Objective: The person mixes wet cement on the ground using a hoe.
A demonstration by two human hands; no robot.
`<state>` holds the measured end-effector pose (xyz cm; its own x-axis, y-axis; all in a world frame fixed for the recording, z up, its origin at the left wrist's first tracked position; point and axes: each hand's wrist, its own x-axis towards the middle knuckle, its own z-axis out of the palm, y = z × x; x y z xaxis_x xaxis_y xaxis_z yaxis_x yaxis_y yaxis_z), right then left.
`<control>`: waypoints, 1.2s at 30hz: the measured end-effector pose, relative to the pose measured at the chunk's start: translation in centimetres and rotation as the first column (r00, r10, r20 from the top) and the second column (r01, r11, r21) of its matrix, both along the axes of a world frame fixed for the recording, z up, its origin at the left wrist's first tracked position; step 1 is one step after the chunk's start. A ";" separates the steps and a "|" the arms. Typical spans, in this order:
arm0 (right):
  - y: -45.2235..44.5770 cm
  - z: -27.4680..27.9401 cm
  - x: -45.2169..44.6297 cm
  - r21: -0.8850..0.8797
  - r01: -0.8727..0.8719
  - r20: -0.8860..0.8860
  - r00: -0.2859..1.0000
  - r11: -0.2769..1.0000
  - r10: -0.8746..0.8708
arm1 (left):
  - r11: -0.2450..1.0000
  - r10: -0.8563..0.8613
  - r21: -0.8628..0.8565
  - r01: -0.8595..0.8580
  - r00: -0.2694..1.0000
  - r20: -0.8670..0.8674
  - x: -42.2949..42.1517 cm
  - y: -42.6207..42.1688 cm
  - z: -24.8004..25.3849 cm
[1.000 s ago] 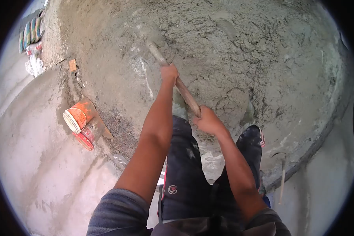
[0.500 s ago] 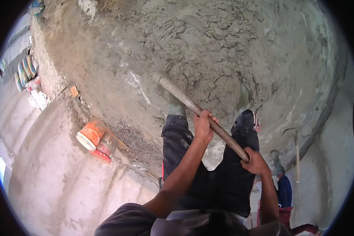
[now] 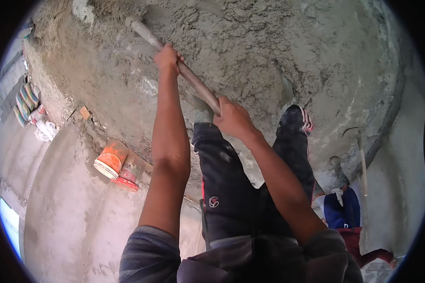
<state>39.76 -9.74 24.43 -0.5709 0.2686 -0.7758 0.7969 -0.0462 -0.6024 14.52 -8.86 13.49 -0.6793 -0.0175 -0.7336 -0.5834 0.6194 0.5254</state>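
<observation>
Both my hands grip the long handle of a hoe (image 3: pixel 198 87), which slants from lower right to upper left. My left hand (image 3: pixel 167 59) is closed round it near the far end. Lower down, my right hand (image 3: pixel 233 118) is wrapped round the near end. The far tip reaches over wet grey mortar (image 3: pixel 250 52); the blade blends into the mortar and I cannot make it out clearly. My boots (image 3: pixel 287 89) are planted in the mortar, below my dark trousers (image 3: pixel 226 174).
An orange bucket (image 3: pixel 111 158) and a red-rimmed bucket (image 3: pixel 129 178) stand on the left. Farther off are several striped sacks (image 3: pixel 27 100) and a white bag (image 3: pixel 46 131). At the right, a long-handled tool (image 3: pixel 363 162) lies near another person (image 3: pixel 342 210).
The hoe has moved forward and to the upper left, away from my body. Both arms have stretched out with it, hands still closed on the handle.
</observation>
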 end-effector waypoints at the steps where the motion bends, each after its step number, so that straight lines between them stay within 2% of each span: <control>1: -0.5 1.5 4.2 -0.052 0.044 0.138 0.990 0.998 -0.036 | 1.000 -0.010 -0.022 0.012 0.993 0.115 6.0 -1.3 -1.9; 3: -2.9 3.4 14.0 -0.055 0.059 0.295 0.955 0.997 -0.040 | 0.990 0.054 -0.135 -0.027 0.978 0.201 18.2 -3.7 -3.2; 4: -3.5 5.8 17.8 -0.014 0.040 0.304 0.952 0.999 -0.033 | 0.989 0.139 -0.084 -0.122 0.957 0.256 22.8 -4.9 -2.1; 6: -3.8 10.8 22.1 -0.073 0.031 0.357 0.934 0.997 -0.003 | 0.984 0.177 -0.054 -0.169 0.916 0.360 28.1 -6.5 2.5; 8: -5.4 14.2 24.1 -0.123 0.042 0.348 0.938 0.991 0.004 | 0.983 0.174 -0.013 -0.184 0.899 0.402 29.7 -7.4 6.5; 10: -5.9 14.5 24.1 -0.091 0.097 0.294 0.954 0.991 -0.066 | 0.992 0.116 0.004 -0.124 0.938 0.326 27.6 -4.8 9.4; 11: -5.6 13.4 23.6 -0.010 0.124 0.196 0.973 0.992 -0.119 | 0.995 0.091 0.009 -0.098 0.953 0.288 26.1 -3.3 11.0; 13: -4.2 8.8 20.8 0.125 0.141 0.072 0.986 0.982 -0.150 | 0.992 0.049 0.108 -0.063 0.991 0.128 21.1 2.0 12.8; 14: -2.3 6.3 18.0 0.134 0.198 -0.004 0.980 0.971 -0.199 | 0.984 0.011 0.179 -0.020 0.999 0.049 18.2 4.9 13.0; 15: 0.4 4.5 14.4 0.056 0.293 -0.027 0.956 0.954 -0.292 | 0.959 -0.066 0.271 0.076 0.997 -0.044 15.1 7.8 12.6; 16: 2.5 2.4 11.3 0.085 0.335 -0.096 0.940 0.938 -0.327 | 0.935 -0.101 0.327 0.138 0.987 -0.127 11.9 11.0 11.5; 17: 5.7 1.8 8.0 0.088 0.354 -0.087 0.934 0.931 -0.347 | 0.898 -0.132 0.381 0.221 0.960 -0.246 9.6 14.2 10.8; 19: 9.7 0.3 4.5 0.080 0.443 -0.129 0.893 0.893 -0.431 | 0.855 -0.260 0.358 0.375 0.908 -0.329 5.7 18.9 6.2; 21: 8.4 -0.5 5.7 0.066 0.444 0.016 0.895 0.894 -0.446 | 0.852 -0.334 0.321 0.413 0.902 -0.274 7.9 19.7 2.2; 22: 7.3 -0.7 6.4 0.061 0.446 0.085 0.889 0.893 -0.449 | 0.889 -0.364 0.245 0.387 0.922 -0.136 10.9 18.4 0.4; 23: 4.3 -0.2 8.6 0.059 0.476 0.103 0.872 0.878 -0.479 | 0.893 -0.434 0.162 0.421 0.899 0.056 14.3 15.7 -2.1; 24: 0.2 1.0 12.1 0.044 0.500 0.125 0.856 0.865 -0.502 | 0.883 -0.467 0.123 0.452 0.869 0.163 18.7 11.5 -5.4; 25: -2.6 2.4 15.2 -0.016 0.500 0.285 0.832 0.866 -0.475 | 0.906 -0.420 0.074 0.416 0.869 0.263 22.8 8.0 -4.0; 26: -4.4 4.9 17.9 0.000 0.463 0.330 0.837 0.886 -0.437 | 0.925 -0.372 0.028 0.379 0.890 0.262 26.2 4.8 -3.0; 27: -5.5 7.3 20.0 -0.021 0.404 0.385 0.847 0.914 -0.366 | 0.961 -0.274 0.059 0.269 0.911 0.307 28.3 2.7 0.2; 28: -7.5 9.4 22.3 -0.029 0.342 0.373 0.876 0.939 -0.307 | 0.970 -0.241 0.116 0.212 0.890 0.387 29.8 -0.2 1.6; 30: -9.8 14.4 23.9 -0.088 0.264 0.422 0.883 0.960 -0.204 | 0.992 -0.124 0.076 0.099 0.874 0.469 31.1 -3.2 7.8; 34: -10.8 14.8 24.0 0.058 0.338 0.234 0.910 0.939 -0.342 | 0.983 -0.163 0.135 0.123 0.926 0.341 28.8 -0.7 12.7; 36: -8.2 9.4 22.7 0.183 0.299 0.170 0.929 0.936 -0.330 | 0.956 -0.232 0.231 0.181 0.947 0.220 26.2 4.8 12.4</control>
<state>62.43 -17.91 33.84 -0.2794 0.5324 -0.7990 0.8585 -0.2342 -0.4563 40.75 -4.08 25.89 -0.4532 0.2721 -0.8488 -0.5792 0.6339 0.5125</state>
